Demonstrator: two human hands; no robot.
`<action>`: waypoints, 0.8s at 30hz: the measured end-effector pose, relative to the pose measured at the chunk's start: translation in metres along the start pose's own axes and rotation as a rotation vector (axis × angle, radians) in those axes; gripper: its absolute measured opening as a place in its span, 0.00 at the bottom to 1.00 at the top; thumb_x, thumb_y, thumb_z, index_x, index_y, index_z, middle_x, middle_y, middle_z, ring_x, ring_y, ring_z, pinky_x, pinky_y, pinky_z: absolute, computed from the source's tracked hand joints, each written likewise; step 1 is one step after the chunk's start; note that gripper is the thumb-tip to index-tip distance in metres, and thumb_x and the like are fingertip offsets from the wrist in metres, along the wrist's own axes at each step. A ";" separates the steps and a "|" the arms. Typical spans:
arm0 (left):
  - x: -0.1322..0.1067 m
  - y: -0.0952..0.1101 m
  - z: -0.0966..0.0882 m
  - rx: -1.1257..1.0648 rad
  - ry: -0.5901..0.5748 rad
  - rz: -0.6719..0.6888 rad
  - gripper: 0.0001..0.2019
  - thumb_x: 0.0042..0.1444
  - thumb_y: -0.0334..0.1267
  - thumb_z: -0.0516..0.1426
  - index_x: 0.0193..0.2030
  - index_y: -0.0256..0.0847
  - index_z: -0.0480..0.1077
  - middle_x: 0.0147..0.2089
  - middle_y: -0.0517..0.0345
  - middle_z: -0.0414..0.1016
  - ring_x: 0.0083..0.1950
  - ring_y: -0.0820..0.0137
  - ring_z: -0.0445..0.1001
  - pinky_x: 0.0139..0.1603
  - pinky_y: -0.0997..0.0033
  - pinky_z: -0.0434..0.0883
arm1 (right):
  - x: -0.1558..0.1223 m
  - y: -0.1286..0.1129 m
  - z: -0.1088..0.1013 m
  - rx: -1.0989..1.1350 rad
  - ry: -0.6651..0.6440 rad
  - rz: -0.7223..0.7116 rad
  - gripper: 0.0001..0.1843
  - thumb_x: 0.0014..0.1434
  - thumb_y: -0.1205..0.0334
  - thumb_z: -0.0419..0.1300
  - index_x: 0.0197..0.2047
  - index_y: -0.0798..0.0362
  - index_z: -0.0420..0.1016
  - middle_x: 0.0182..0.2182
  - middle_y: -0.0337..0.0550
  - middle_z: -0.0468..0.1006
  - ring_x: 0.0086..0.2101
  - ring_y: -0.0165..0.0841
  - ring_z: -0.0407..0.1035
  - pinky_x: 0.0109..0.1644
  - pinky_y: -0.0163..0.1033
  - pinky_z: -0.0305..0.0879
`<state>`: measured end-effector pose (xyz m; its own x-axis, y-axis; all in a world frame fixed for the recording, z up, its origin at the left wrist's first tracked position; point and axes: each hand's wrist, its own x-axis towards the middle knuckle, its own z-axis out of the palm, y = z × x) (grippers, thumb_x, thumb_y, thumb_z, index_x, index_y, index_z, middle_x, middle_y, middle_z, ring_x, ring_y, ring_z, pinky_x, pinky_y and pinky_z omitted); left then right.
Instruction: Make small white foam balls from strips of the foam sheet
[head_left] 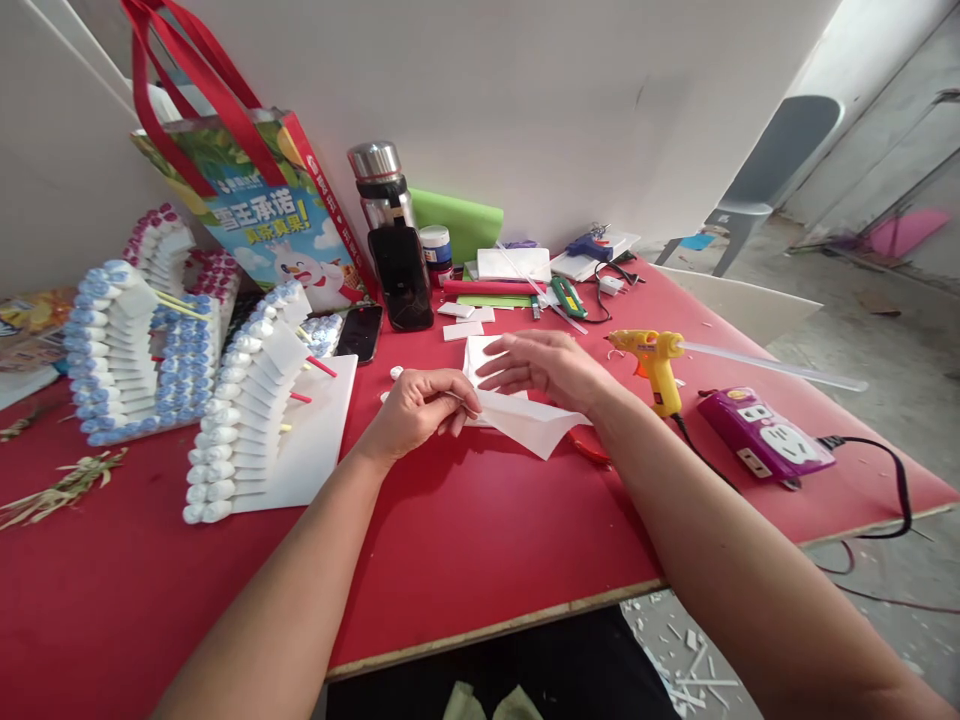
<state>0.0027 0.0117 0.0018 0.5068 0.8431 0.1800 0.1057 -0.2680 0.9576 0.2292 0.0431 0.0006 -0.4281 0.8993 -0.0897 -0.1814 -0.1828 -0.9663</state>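
Observation:
A thin, translucent white paper sheet [529, 422] hangs at a slant over the middle of the red table. My left hand [427, 405] pinches its left corner between thumb and fingers. Just above and behind the sheet is my right hand [544, 365], its fingers stretched out to the left; the wrist partly covers the sheet's right end. Beneath both hands lies a white stack of paper or card [478, 355], mostly hidden. A small white rolled bud [396, 373] rests left of it. Red-handled pliers or scissors [590, 447] lie partly hidden by my right forearm.
A yellow glue gun [652, 365] with a long glue stick stands right, near a purple power strip [765, 435]. White and blue models [142, 350] made of rolled buds stand left. A thermos [381, 185], phones and a gift bag [262, 220] are behind. The red table [480, 560] has a front edge.

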 end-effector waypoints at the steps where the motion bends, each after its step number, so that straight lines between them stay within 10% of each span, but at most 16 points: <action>1: 0.001 0.001 0.002 0.030 -0.002 0.009 0.11 0.60 0.31 0.55 0.31 0.37 0.78 0.33 0.53 0.75 0.23 0.75 0.69 0.26 0.71 0.65 | -0.001 0.001 0.006 -0.051 -0.066 0.053 0.22 0.58 0.44 0.65 0.44 0.56 0.78 0.38 0.52 0.83 0.36 0.38 0.78 0.38 0.39 0.73; 7: 0.004 -0.001 0.003 0.139 0.007 0.087 0.13 0.61 0.28 0.53 0.30 0.38 0.77 0.33 0.54 0.74 0.27 0.73 0.68 0.30 0.70 0.66 | -0.005 0.005 0.026 -0.238 -0.399 0.015 0.24 0.59 0.39 0.62 0.34 0.55 0.76 0.32 0.42 0.78 0.24 0.25 0.63 0.28 0.34 0.61; 14: 0.004 -0.005 0.002 0.087 0.090 0.047 0.08 0.59 0.29 0.55 0.33 0.38 0.76 0.36 0.53 0.75 0.29 0.73 0.69 0.31 0.70 0.67 | 0.000 0.011 0.019 -0.253 -0.330 0.021 0.24 0.57 0.40 0.65 0.29 0.55 0.71 0.21 0.32 0.61 0.21 0.22 0.51 0.23 0.33 0.48; 19: 0.005 -0.005 0.002 -0.096 0.146 -0.099 0.11 0.61 0.39 0.58 0.49 0.41 0.69 0.33 0.59 0.73 0.27 0.73 0.71 0.29 0.73 0.67 | 0.003 0.014 0.012 -0.320 -0.186 0.041 0.25 0.58 0.39 0.63 0.32 0.56 0.73 0.22 0.34 0.65 0.19 0.22 0.52 0.22 0.32 0.49; 24: 0.007 -0.006 0.004 -0.034 0.120 -0.135 0.11 0.61 0.45 0.60 0.42 0.38 0.72 0.30 0.60 0.71 0.26 0.75 0.69 0.27 0.74 0.65 | 0.002 0.010 0.010 -0.386 -0.204 0.034 0.25 0.59 0.40 0.61 0.29 0.55 0.71 0.22 0.34 0.65 0.19 0.21 0.52 0.22 0.32 0.49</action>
<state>0.0089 0.0175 -0.0039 0.3838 0.9206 0.0726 0.1363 -0.1342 0.9815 0.2176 0.0390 -0.0069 -0.6017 0.7910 -0.1108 0.1631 -0.0141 -0.9865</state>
